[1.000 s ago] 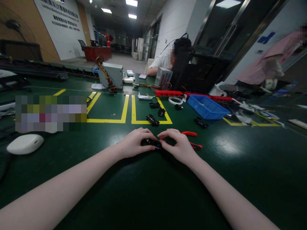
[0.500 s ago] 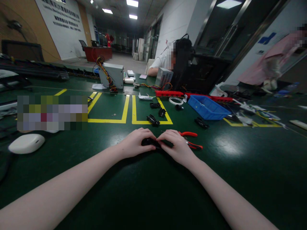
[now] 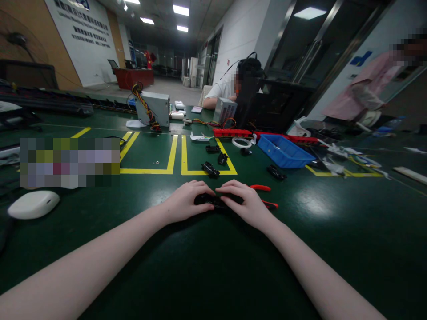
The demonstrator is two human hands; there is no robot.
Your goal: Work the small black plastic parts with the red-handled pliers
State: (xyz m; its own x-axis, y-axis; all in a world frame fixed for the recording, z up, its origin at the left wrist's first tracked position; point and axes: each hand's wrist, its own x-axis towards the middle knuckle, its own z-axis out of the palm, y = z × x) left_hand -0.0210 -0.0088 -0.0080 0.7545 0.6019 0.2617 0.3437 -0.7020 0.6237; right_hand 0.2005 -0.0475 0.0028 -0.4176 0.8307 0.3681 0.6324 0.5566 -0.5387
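On a dark green worktable (image 3: 333, 249), the left hand (image 3: 185, 205) and right hand (image 3: 246, 205) pinch a small black plastic part (image 3: 211, 201), seemingly a connector; red-handled pliers (image 3: 264, 195) lie at three o'clock.

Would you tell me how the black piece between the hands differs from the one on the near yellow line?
The held black piece is gripped by the left hand and right hand; the loose black piece lies untouched. Fingers hide part of the held black piece; the loose black piece shows whole. The loose black piece lies beyond the held one, on the yellow line. Both are small and black.
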